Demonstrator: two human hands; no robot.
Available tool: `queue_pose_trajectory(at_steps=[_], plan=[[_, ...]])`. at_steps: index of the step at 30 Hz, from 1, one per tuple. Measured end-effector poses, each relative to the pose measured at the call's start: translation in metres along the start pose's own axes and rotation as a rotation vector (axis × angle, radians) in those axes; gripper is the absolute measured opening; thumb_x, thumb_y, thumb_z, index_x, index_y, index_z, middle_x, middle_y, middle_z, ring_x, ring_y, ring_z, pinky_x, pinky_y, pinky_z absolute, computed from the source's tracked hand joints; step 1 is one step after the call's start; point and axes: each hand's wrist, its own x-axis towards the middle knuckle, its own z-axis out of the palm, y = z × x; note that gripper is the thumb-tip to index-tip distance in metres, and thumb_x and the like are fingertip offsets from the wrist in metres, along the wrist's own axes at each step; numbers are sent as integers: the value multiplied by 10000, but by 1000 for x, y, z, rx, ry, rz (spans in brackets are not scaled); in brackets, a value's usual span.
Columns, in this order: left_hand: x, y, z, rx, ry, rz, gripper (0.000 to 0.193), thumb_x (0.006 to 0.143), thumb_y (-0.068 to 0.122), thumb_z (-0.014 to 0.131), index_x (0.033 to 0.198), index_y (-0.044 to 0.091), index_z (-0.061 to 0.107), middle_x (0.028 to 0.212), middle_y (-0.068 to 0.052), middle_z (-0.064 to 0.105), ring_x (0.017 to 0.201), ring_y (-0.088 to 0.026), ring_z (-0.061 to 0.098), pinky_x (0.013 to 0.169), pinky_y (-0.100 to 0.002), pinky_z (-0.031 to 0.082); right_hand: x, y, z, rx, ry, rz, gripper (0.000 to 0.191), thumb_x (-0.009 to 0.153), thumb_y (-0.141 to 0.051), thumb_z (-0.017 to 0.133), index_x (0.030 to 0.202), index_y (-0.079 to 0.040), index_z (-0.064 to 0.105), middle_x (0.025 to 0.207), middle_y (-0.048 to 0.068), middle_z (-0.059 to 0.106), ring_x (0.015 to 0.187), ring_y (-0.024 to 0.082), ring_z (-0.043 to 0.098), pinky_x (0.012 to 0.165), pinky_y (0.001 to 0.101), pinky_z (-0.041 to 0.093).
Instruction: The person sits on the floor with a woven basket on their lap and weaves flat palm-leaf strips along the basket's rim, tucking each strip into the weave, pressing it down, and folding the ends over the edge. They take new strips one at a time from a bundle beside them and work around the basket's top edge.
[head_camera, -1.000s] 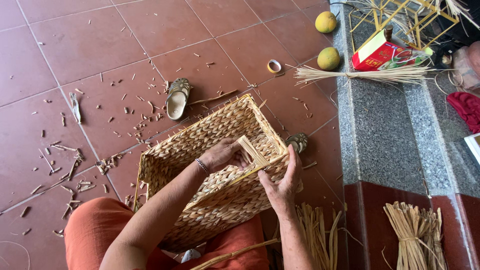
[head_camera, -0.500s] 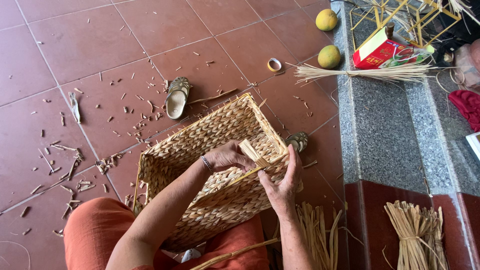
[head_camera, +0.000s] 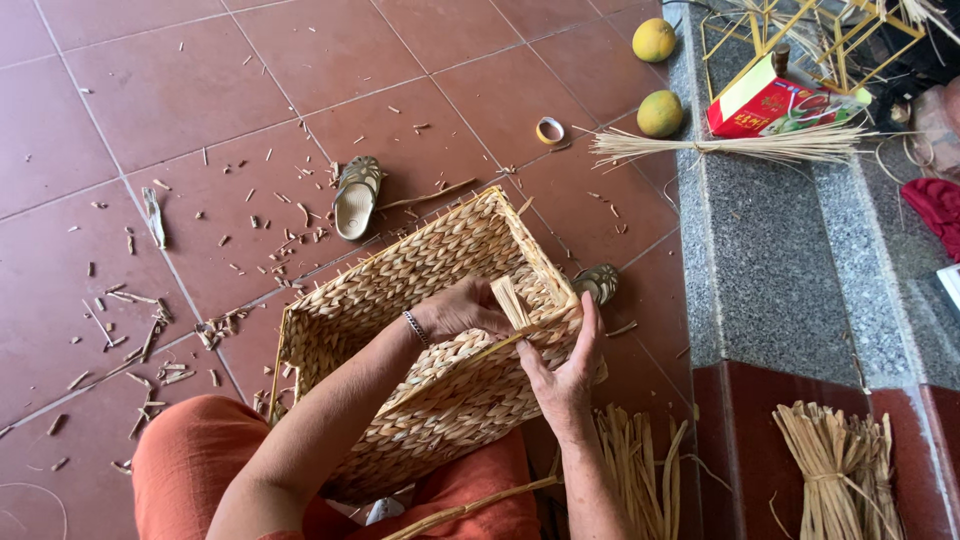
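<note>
— On the lap, what rests there?
— A rectangular woven basket (head_camera: 430, 340), coarse plaited straw, tipped on its side over orange trousers.
— And each grip?
— Left hand (head_camera: 455, 310) pinches a flat pale straw strip (head_camera: 512, 300) at the rim; right hand (head_camera: 565, 375) presses spread against the outer corner.
— Room around?
— Red tile floor (head_camera: 180, 90) littered with straw scraps, a sandal (head_camera: 355, 197) near, granite step at right.
</note>
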Motion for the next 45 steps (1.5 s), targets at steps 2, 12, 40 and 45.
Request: queue_pose_trajectory(at_steps=[2, 12, 40, 45], plan=[[-4, 1, -3, -17, -8, -6, 345, 865, 100, 805, 1166, -27, 696, 1058, -142, 786, 941, -185, 765, 848, -301, 658, -2, 1, 1, -11, 11, -30, 997, 787, -125, 840, 1599, -65, 264, 1574, 197, 367, 1458, 348, 406, 1233, 483, 343], [-4, 16, 11, 101, 31, -8, 302, 856, 89, 794, 1128, -14, 714, 964, -123, 793, 831, -155, 776, 699, -273, 667, -18, -6, 5, -410, 136, -330, 248, 804, -220, 874, 974, -116, 727, 1019, 6, 650, 1020, 212, 564, 942, 408, 405], [-21, 24, 20, -23, 146, -69, 379, 868, 110, 766, 1209, 5, 638, 950, -86, 767, 745, -118, 728, 657, -252, 643, 8, -19, -1, -360, -84, -385, 160, 823, -67, 774, 850, -81, 617, 806, 24, 658, 778, 221, 645, 817, 413, 458], [-18, 17, 19, -13, 160, -66, 333, 903, 153, 770, 1167, -23, 668, 920, -94, 749, 756, -131, 723, 657, -258, 632, 4, 7, 0, -304, -141, -397, 138, 833, -62, 737, 816, -79, 601, 748, 28, 631, 706, 201, 610, 810, 424, 471]])
